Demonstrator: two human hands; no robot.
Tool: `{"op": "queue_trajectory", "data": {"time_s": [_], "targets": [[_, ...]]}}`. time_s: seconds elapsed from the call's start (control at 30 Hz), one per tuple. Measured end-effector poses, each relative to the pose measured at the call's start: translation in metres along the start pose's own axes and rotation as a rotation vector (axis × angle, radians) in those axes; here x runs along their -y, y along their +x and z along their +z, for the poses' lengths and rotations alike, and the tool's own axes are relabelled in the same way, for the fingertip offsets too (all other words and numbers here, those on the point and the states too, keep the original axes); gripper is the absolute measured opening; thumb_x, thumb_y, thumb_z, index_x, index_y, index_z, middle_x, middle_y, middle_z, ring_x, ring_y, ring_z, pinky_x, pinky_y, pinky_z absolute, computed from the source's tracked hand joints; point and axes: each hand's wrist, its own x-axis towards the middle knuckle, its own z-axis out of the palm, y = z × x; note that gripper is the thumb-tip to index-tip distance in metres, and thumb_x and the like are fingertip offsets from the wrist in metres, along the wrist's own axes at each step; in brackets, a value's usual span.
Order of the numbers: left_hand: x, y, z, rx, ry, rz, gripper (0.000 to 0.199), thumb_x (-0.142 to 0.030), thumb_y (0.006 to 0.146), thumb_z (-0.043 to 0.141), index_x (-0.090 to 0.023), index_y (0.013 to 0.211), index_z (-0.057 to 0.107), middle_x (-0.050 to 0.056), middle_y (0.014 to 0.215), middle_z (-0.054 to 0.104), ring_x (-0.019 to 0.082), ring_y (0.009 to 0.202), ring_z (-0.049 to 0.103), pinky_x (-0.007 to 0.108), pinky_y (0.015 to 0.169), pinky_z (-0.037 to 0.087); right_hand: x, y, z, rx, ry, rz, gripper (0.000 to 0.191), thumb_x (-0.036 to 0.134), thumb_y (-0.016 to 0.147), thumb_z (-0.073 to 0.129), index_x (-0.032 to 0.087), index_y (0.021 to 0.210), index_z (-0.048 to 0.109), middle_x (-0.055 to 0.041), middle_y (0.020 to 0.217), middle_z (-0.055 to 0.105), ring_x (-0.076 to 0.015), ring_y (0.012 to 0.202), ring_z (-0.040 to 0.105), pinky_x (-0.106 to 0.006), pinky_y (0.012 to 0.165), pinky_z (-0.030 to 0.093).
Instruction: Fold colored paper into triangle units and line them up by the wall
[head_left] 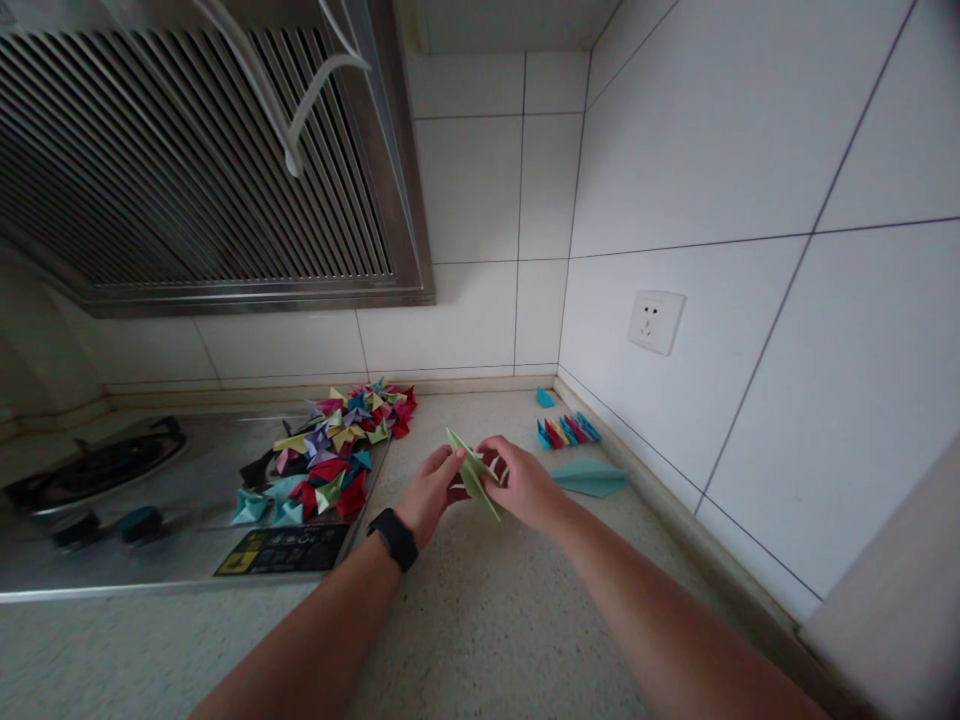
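Observation:
A light green piece of folded paper (474,477), with pointed ends, is held up above the countertop between my two hands. My left hand (435,490), with a dark watch on its wrist, pinches its left side. On the other side, the fingers and thumb of my right hand (517,480) grip it. Just beyond my right hand lies a flat teal folded paper (590,477). A row of small folded papers (568,431) in blue, red and yellow stands behind that, with a small blue paper piece (544,398) farther back.
A heap of colourful origami pieces (334,440) covers the right part of the gas stove (202,450) and spills onto the counter (480,620). A range hood (262,298) overhangs the stove. The tiled right wall carries a socket (656,322).

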Motion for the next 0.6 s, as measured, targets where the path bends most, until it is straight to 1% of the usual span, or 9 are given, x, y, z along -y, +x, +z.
{"op": "queue_trajectory", "data": {"time_s": [0.07, 0.17, 0.23, 0.3, 0.4, 0.5, 0.6], "targets": [[0.000, 0.000, 0.001, 0.024, 0.059, 0.019, 0.033, -0.038, 0.075, 0.068, -0.015, 0.097, 0.059, 0.009, 0.092, 0.065, 0.017, 0.076, 0.062, 0.027, 0.067, 0.049, 0.005, -0.001, -0.001, 0.008, -0.035, -0.043, 0.029, 0.016, 0.075, 0.060, 0.023, 0.103, 0.055, -0.0013, 0.088, 0.062, -0.0115, 0.066, 0.053, -0.023, 0.062, 0.041], [0.003, 0.001, 0.001, 0.025, 0.096, 0.033, 0.035, -0.032, 0.072, 0.072, -0.014, 0.100, 0.060, 0.009, 0.092, 0.065, 0.017, 0.076, 0.061, 0.029, 0.070, 0.049, 0.006, -0.001, -0.001, -0.008, -0.022, -0.031, 0.023, 0.017, 0.078, 0.056, 0.023, 0.101, 0.056, -0.0016, 0.089, 0.062, -0.0127, 0.070, 0.055, -0.024, 0.064, 0.041], [0.003, 0.002, 0.000, 0.027, 0.069, 0.036, 0.036, -0.032, 0.074, 0.070, -0.013, 0.103, 0.061, 0.010, 0.096, 0.065, 0.017, 0.080, 0.061, 0.030, 0.074, 0.049, 0.001, 0.002, 0.000, -0.038, 0.031, 0.023, 0.016, 0.021, 0.082, 0.052, 0.021, 0.097, 0.057, -0.0014, 0.086, 0.062, -0.0138, 0.074, 0.056, -0.024, 0.066, 0.041], [0.001, 0.001, 0.000, 0.032, 0.040, 0.025, 0.036, -0.032, 0.074, 0.069, -0.012, 0.103, 0.062, 0.011, 0.098, 0.065, 0.018, 0.081, 0.062, 0.031, 0.076, 0.048, -0.006, 0.005, 0.001, -0.047, 0.121, 0.107, 0.013, 0.025, 0.084, 0.050, 0.020, 0.094, 0.056, -0.0007, 0.082, 0.061, -0.0144, 0.075, 0.056, -0.024, 0.066, 0.041], [-0.004, -0.001, 0.001, 0.040, 0.021, -0.001, 0.035, -0.031, 0.073, 0.071, -0.012, 0.101, 0.063, 0.011, 0.096, 0.066, 0.018, 0.079, 0.062, 0.030, 0.074, 0.048, -0.013, 0.008, 0.002, 0.004, 0.263, 0.214, 0.015, 0.031, 0.085, 0.050, 0.019, 0.091, 0.056, 0.0007, 0.076, 0.059, -0.0136, 0.070, 0.054, -0.023, 0.061, 0.039], [-0.006, -0.001, 0.000, 0.032, 0.012, 0.010, 0.034, -0.029, 0.070, 0.074, -0.012, 0.098, 0.064, 0.011, 0.094, 0.067, 0.017, 0.079, 0.062, 0.029, 0.074, 0.048, -0.012, 0.007, 0.001, 0.054, 0.380, 0.254, 0.017, 0.034, 0.085, 0.051, 0.019, 0.090, 0.057, 0.0015, 0.074, 0.057, -0.0125, 0.068, 0.052, -0.022, 0.060, 0.038], [-0.005, 0.001, -0.003, 0.005, 0.006, 0.024, 0.032, -0.027, 0.069, 0.075, -0.011, 0.095, 0.064, 0.010, 0.091, 0.067, 0.016, 0.077, 0.062, 0.028, 0.073, 0.048, -0.008, 0.006, 0.000, 0.078, 0.462, 0.263, 0.020, 0.037, 0.084, 0.052, 0.018, 0.089, 0.057, 0.0018, 0.073, 0.056, -0.0122, 0.066, 0.051, -0.022, 0.058, 0.037]]}}
